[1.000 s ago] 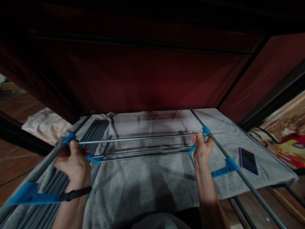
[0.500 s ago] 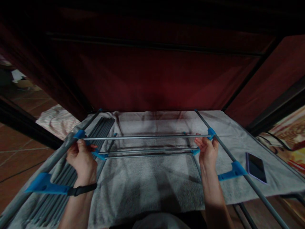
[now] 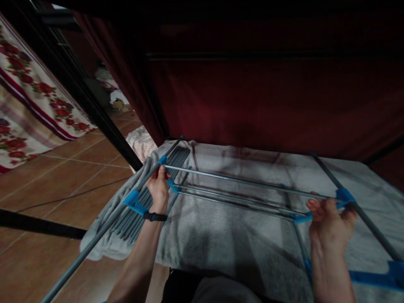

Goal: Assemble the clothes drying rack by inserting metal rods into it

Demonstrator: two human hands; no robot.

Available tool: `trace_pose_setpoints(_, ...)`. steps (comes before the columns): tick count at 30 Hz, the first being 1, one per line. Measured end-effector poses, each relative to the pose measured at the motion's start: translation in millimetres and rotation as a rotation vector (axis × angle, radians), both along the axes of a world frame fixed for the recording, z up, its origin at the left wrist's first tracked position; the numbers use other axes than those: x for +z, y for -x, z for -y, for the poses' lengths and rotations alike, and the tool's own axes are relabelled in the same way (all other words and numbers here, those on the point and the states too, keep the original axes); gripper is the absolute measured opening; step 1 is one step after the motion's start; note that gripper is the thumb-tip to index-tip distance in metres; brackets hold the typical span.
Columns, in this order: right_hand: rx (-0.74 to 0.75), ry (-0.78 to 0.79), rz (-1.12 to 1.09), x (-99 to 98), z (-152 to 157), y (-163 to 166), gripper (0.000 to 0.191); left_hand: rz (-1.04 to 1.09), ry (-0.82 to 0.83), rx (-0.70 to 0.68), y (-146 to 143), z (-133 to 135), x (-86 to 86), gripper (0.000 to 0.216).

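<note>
A rack frame of grey metal tubes and blue plastic joints stands raised over the grey cloth, with a crossbar point(image 3: 233, 180) joining its two side tubes. My left hand point(image 3: 158, 191), wearing a black wristband, is closed round the left blue joint point(image 3: 162, 160), thumb on top near the bar's end. At the other end, my right hand point(image 3: 331, 225) grips the frame by the right blue joint point(image 3: 345, 196), with fingertips under the bar; its palm hides part of that joint. Two lower bars point(image 3: 233, 202) run between blue joints beneath. Another blue joint point(image 3: 135, 202) sits nearer me on the left tube.
A bundle of loose grey tubes point(image 3: 135, 214) lies on the cloth point(image 3: 214, 248) at left. Dark posts point(image 3: 104, 122) and a dark red panel point(image 3: 252, 101) enclose the far side. A cable point(image 3: 78, 194) crosses the tiled floor point(image 3: 63, 176); a flowered cloth point(image 3: 41, 105) hangs at far left.
The view has swung left, so the frame appears further right and slanted, and the phone has left the picture. Both hands keep their places at the crossbar's ends.
</note>
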State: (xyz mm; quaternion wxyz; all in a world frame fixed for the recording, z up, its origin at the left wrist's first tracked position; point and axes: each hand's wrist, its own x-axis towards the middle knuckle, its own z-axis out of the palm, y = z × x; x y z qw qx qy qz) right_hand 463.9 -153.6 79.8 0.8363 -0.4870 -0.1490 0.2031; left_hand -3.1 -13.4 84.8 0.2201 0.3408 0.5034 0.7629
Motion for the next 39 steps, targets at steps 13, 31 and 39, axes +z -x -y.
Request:
trace_pose_setpoints(13, -0.001, 0.083, 0.004, -1.7, 2.1, 0.6, 0.038, -0.102, 0.053, -0.010, -1.6, 5.5, 0.9, 0.050)
trace_pose_setpoints(31, 0.018, 0.155, 0.035, -4.9, 13.6, -5.7, 0.029, -0.310, 0.087, 0.054, 2.3, 12.4, -24.2, 0.059)
trace_pose_setpoints(39, -0.013, 0.215, 0.067, -43.0, 25.0, -13.6, 0.060, -0.412, 0.215, 0.081, 15.5, 10.7, -57.9, 0.038)
